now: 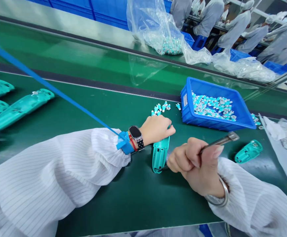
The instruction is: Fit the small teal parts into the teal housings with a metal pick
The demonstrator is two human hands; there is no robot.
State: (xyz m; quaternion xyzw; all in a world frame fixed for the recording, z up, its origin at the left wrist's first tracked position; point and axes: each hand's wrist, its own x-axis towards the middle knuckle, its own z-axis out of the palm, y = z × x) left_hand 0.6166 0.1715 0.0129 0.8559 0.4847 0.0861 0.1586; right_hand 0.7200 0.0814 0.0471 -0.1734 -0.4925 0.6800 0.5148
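Note:
My left hand (157, 129) is closed over the top end of a teal plastic housing (160, 155) that lies on the green mat. My right hand (195, 164) grips a metal tool (219, 141) in a fist, its tip down by the housing's lower end. A small pile of teal and white parts (161, 107) lies just beyond my left hand. A watch and a blue strap with a blue cord sit on my left wrist.
A blue bin (190, 113) of the small parts stands right of the pile. Another teal housing (248, 151) lies at the right, several more (17, 108) at the far left. Clear bags (163, 33) sit beyond the conveyor belt (84, 62). Other workers sit at the back right.

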